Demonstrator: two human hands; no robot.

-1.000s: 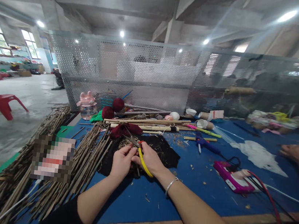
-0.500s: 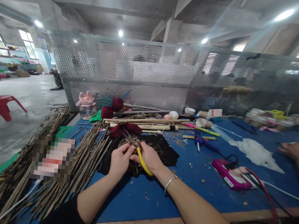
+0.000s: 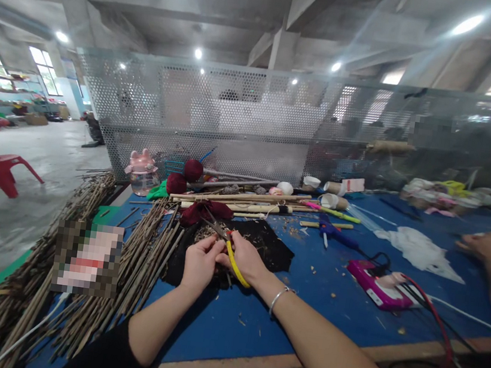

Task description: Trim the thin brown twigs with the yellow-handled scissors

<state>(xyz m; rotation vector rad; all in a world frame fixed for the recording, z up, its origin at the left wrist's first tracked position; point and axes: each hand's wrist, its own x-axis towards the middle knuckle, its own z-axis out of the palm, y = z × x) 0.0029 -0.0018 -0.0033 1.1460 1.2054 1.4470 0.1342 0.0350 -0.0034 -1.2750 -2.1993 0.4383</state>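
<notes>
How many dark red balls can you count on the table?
2: a farther ball near the perforated screen, and a nearer ball slightly left, beside the green material. Others may be hidden.

The right hand (image 3: 248, 259) partly hides the yellow-handled scissors (image 3: 233, 260).

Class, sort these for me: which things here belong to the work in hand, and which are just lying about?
Apparently in use:
yellow-handled scissors, in the right hand
black cloth, beneath that hand and the left hand

Apparently just lying about:
pink-topped bottle
blue glue gun
magenta power strip
dark-red balls
</notes>
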